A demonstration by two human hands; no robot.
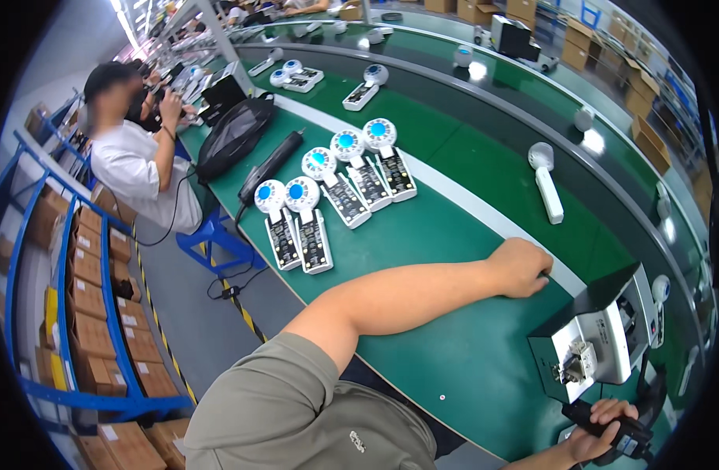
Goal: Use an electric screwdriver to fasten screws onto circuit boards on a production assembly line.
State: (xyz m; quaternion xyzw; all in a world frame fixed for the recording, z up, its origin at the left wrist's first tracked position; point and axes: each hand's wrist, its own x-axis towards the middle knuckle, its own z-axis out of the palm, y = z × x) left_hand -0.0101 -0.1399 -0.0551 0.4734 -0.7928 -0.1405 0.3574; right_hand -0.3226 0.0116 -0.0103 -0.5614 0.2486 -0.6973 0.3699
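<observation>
Left hand [520, 268]: fingers curled inward in a loose fist, knuckles toward the far side, at the white edge strip of the green-topped table [469, 360]; whether anything sits inside the fist, I cannot tell.
Right hand [601, 431]: wrapped around one black handheld tool [632, 439], at the near right, beside the boxy machine.
Boxy machine: one, with a black casing and light-grey front [606, 329], on the table at the right, between the two hands; a small metal mechanism shows on its left side.
Devices on the table: five white plastic handheld units with round heads, blue discs and bare dark circuit boards [369, 182], to the left of and beyond the left hand; two lie together at the near left, three at the far right of them.
Conveyor unit: one white round-headed handheld device [549, 192] on the green conveyor [485, 157], beyond the left hand; several more lie farther along.
Small ring: one, whitish [442, 397], at the table's near side.
Far left of the table: one long black cylindrical object [273, 166] and one black fabric bag [238, 137].
Left side: one seated co-worker in a white shirt [136, 164], and one blue plastic stool [218, 247].
</observation>
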